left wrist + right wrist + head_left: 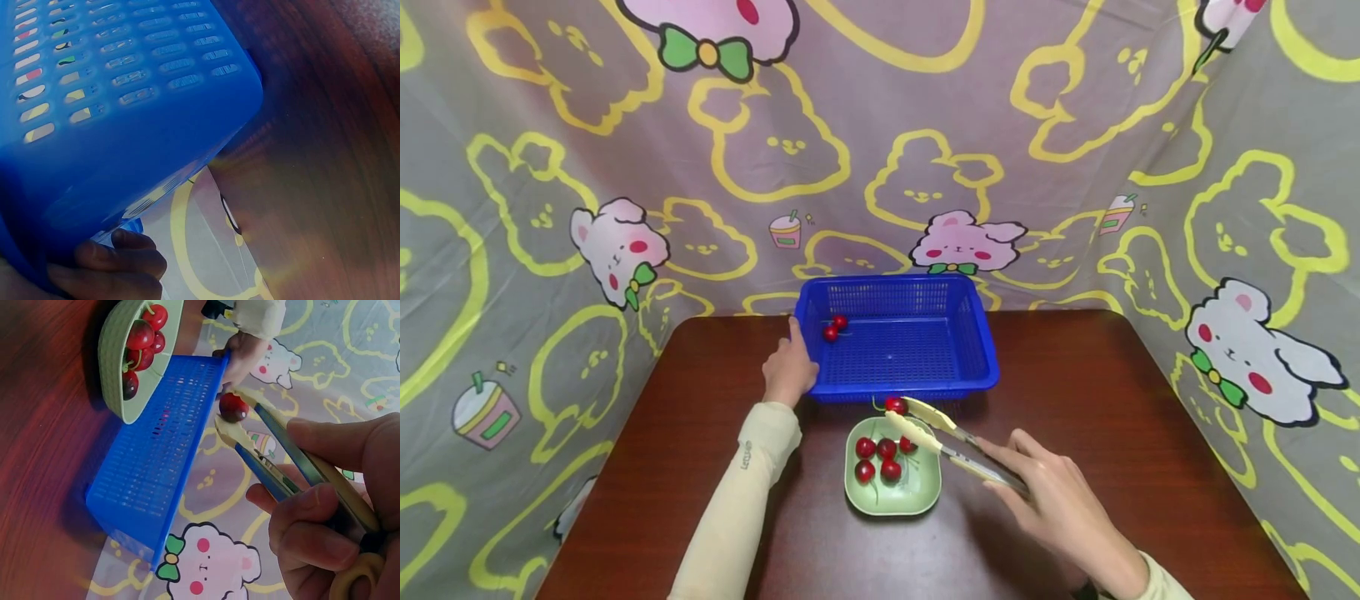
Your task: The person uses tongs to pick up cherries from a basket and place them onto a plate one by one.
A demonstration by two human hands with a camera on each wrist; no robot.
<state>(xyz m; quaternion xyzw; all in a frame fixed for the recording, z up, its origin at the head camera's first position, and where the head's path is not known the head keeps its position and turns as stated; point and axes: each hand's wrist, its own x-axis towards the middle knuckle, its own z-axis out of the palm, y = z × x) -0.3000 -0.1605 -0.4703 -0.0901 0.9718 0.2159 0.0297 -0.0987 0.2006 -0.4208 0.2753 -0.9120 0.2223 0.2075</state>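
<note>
My left hand [788, 367] grips the left rim of a blue plastic basket [891, 386], its fingers [115, 275] curled at the rim in the left wrist view. Two red cherries [831, 333] lie in the basket's left part. In my right hand [1063, 496] is a pair of tongs [287, 434] with cream tips. Between those tips sits a dark red cherry [234, 407], its stem pointing left in the head view. It hangs between the basket's front wall and a light green bowl [895, 507]. Several cherries [865, 472] with stems lie in the bowl.
Both containers stand on a dark brown wooden table [700, 400], the bowl just in front of the basket. A grey cloth [850, 108] with yellow outlines and cartoon animals hangs behind the table and along both sides.
</note>
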